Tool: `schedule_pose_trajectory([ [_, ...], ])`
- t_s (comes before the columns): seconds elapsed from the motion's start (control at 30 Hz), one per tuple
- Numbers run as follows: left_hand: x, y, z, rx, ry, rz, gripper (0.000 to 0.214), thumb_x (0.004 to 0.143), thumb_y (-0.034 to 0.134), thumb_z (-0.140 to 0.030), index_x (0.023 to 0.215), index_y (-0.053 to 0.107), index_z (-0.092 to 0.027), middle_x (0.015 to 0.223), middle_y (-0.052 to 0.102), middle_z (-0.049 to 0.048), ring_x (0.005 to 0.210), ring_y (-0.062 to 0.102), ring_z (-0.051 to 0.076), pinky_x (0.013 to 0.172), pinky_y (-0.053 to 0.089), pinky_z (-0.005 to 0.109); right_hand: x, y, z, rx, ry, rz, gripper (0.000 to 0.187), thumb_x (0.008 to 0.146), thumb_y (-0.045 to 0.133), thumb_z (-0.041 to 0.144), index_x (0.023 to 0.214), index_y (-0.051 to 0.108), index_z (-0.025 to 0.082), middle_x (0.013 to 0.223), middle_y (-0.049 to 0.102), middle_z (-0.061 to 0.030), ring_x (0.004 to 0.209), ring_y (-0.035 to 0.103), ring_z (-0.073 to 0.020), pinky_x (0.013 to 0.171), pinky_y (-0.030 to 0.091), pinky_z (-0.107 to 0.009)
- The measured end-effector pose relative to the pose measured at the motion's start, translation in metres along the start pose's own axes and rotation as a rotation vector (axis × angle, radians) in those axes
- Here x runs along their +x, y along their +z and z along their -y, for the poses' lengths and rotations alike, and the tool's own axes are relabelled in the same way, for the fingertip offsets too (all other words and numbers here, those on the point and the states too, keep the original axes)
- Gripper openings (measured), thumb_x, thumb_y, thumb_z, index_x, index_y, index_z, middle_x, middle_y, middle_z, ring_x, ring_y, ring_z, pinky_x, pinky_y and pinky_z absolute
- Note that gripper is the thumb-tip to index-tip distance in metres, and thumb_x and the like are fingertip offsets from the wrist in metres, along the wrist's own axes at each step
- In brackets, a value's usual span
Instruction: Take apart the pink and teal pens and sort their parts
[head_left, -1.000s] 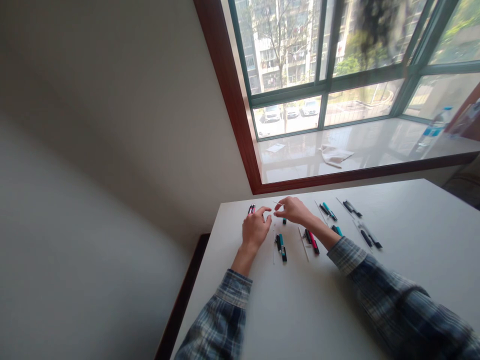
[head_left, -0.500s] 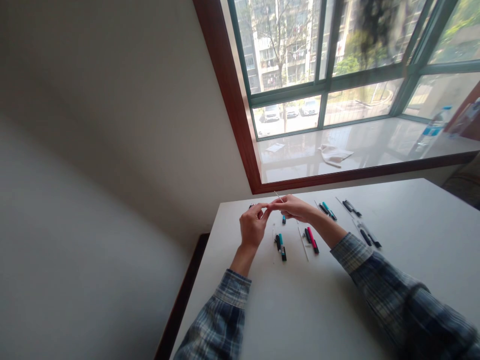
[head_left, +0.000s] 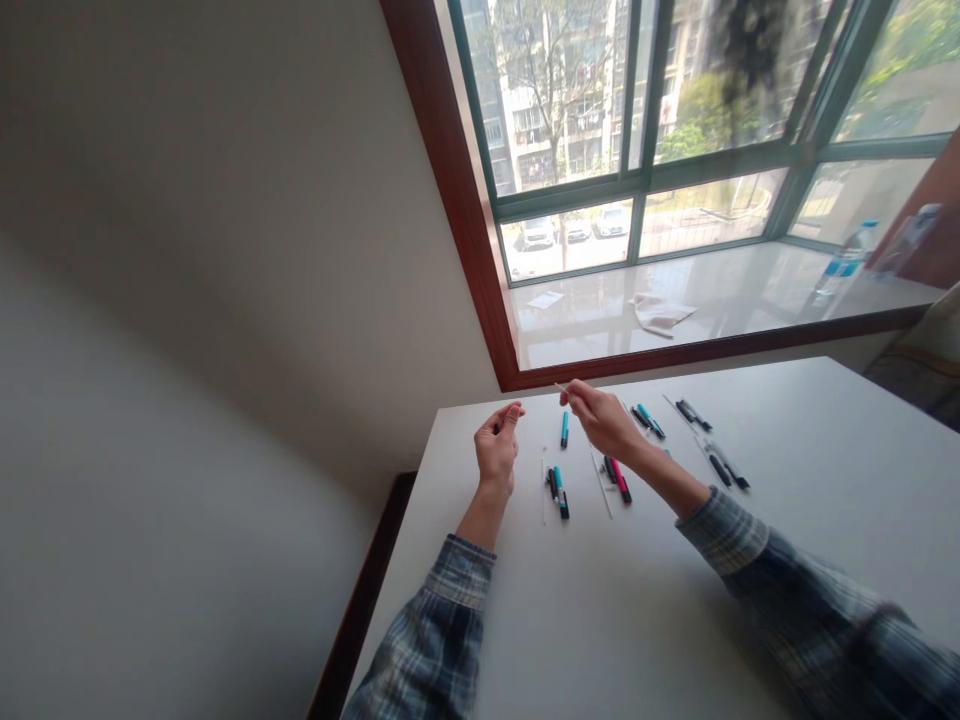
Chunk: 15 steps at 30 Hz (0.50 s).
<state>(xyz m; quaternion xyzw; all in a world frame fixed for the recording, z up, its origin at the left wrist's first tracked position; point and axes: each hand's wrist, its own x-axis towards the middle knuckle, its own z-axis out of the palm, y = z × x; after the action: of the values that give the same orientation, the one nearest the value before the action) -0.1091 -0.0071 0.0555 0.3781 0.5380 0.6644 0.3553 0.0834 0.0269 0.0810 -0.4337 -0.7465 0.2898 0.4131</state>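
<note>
Hands have parted since the earlier frame and now stand well apart. Loosely curled above the white tabletop (head_left: 480, 620), the left hand (head_left: 495, 450) may be empty, though I cannot tell whether it grips anything; past a slim teal-and-black marker (head_left: 564, 430), the right hand (head_left: 604, 420) pinches a thin pale rod (head_left: 559, 387) in the air, near a pink-and-black marker (head_left: 616, 480).

Your setting: a home, a flat by the look of it. Items in your view: one bay window (head_left: 636, 205) with green metal frames, dark wood casing (head_left: 457, 190), polished stone sill (head_left: 592, 342) bearing a plastic water bottle (head_left: 846, 262) and a crumpled cloth (head_left: 660, 314); plain painted wall (head_left: 225, 250); apartment blocks (head_left: 525, 130) and parked cars (head_left: 537, 232) outside
</note>
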Motion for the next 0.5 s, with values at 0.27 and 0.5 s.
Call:
schedule_pose_trajectory([
  [0.27,-0.031,0.035,-0.006,-0.129,-0.177,0.177,0.053,0.067,0.089,-0.05,0.103,0.074,-0.015,0.093,0.074,0.0054,0.044,0.025,-0.001,0.04,0.018,0.021,-0.074,-0.022,-0.027,0.031,-0.033,-0.06,0.035,0.103,0.049,0.043,0.101,0.076,0.021,0.09,0.077,-0.0079,0.074,0.066,-0.0216,0.071,0.049,-0.031],
  [0.5,-0.042,0.055,-0.009,-0.11,-0.178,0.219,0.048,0.068,0.09,-0.046,0.102,0.074,-0.016,0.081,0.072,0.0012,0.044,0.024,0.0,0.041,0.016,0.02,-0.076,-0.026,-0.025,0.082,-0.108,-0.06,0.028,0.104,0.051,0.036,0.105,0.076,0.022,0.099,0.078,-0.0086,0.087,0.072,-0.0226,0.081,0.052,-0.032],
])
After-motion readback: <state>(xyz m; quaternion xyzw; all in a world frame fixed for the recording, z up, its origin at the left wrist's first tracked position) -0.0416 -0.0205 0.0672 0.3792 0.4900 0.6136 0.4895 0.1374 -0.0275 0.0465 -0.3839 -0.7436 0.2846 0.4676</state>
